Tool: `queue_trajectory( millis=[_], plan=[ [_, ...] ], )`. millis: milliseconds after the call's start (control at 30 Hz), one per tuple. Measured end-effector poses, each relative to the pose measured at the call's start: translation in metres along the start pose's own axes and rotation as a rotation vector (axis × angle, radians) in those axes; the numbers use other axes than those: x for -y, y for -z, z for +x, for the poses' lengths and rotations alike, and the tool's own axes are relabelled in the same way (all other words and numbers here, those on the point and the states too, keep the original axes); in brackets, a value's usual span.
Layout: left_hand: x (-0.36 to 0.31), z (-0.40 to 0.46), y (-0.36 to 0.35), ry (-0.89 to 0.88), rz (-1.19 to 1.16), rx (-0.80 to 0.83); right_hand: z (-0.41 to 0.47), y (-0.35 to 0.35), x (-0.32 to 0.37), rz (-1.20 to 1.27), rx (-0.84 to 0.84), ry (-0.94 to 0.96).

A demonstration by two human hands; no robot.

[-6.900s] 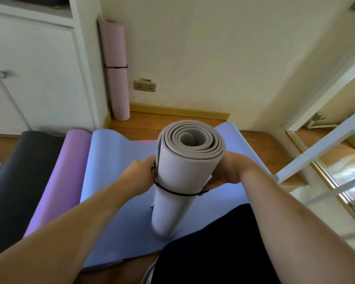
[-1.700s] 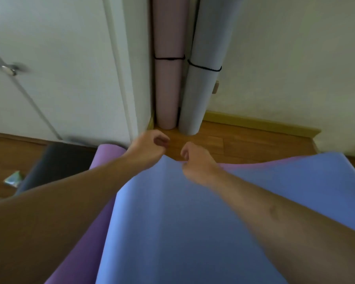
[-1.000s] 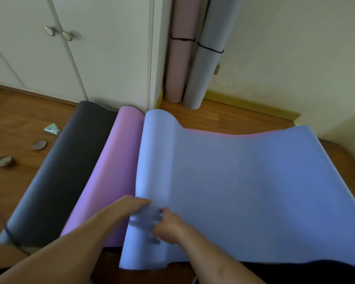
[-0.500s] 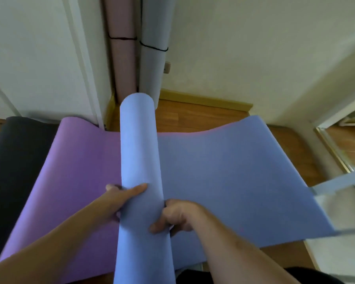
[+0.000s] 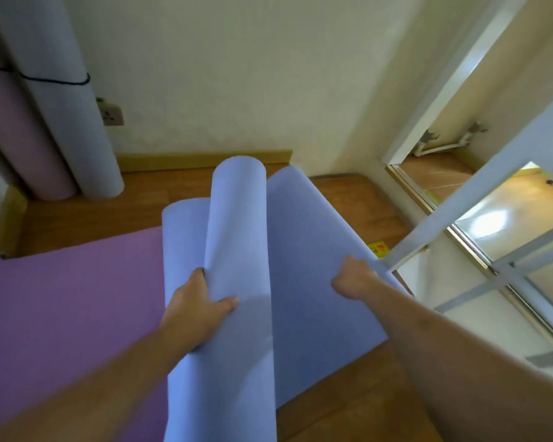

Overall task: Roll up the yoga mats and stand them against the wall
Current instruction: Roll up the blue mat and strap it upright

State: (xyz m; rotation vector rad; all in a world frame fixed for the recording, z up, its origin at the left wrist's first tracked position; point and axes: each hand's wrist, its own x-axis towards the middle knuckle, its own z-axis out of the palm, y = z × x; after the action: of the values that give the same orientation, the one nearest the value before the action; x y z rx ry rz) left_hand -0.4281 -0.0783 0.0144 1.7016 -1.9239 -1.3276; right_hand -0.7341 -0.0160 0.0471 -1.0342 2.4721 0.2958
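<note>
Head view: blue mat (image 5: 304,301) part-rolled on floor (image 5: 348,406), overlapping purple mat (image 5: 71,307); left hand (image 5: 195,309) grips the roll, right hand (image 5: 353,279) pinches the mat's right edge. Pink roll (image 5: 20,129) & grey roll (image 5: 67,100), each w/ black band, stand upright touching, against wall (image 5: 237,74).

Left hand (image 5: 198,301) grips the rolled part of the blue mat (image 5: 304,250); right hand (image 5: 353,279) holds its flat far edge. Purple mat (image 5: 67,301) lies beside it on the floor (image 5: 348,406). Pink roll (image 5: 16,129) and grey roll (image 5: 74,122) stand against the wall (image 5: 237,74).
</note>
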Motion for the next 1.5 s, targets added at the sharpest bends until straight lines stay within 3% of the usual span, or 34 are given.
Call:
queue_trajectory(
  millis=[67,167,267,400,500,600,733,1000,1167,1367,1433,1500],
  plan=[
    [-0.002,0.008,-0.021,-0.015,0.033,0.001,0.029,-0.013,-0.055,0.068,-0.087,-0.212],
    [0.002,0.016,-0.042,-0.022,0.106,0.008,0.067,-0.04,-0.116,0.164,-0.052,-0.421],
    [0.007,0.019,-0.049,-0.029,0.167,0.022,0.079,-0.061,-0.135,0.224,-0.015,-0.453],
    [0.014,0.013,-0.04,-0.042,0.239,0.046,0.082,-0.077,-0.134,0.089,-0.117,-0.446],
    [0.018,0.011,-0.024,-0.054,0.254,0.028,0.085,-0.07,-0.127,0.198,-0.031,-0.48],
    [0.021,0.012,-0.01,-0.065,0.26,0.016,0.077,-0.065,-0.121,0.336,0.028,-0.38],
    [0.014,0.008,0.001,-0.087,0.292,-0.013,0.049,-0.056,-0.099,0.271,-0.2,-0.104],
    [-0.034,-0.044,0.062,-0.217,0.393,-0.063,-0.062,0.014,0.008,0.502,-0.086,0.407],
    [-0.083,-0.108,0.17,-0.37,0.494,-0.233,-0.163,0.08,0.074,0.889,-0.082,0.626],
    [-0.15,-0.204,0.31,-0.624,0.762,-0.545,-0.284,0.1,0.14,1.701,0.014,0.845],
    [-0.168,-0.237,0.345,-0.705,0.863,-0.622,-0.311,0.082,0.165,1.904,0.075,0.84],
    [-0.179,-0.267,0.368,-0.735,0.971,-0.691,-0.329,0.054,0.196,1.956,0.185,0.738]
  ],
)
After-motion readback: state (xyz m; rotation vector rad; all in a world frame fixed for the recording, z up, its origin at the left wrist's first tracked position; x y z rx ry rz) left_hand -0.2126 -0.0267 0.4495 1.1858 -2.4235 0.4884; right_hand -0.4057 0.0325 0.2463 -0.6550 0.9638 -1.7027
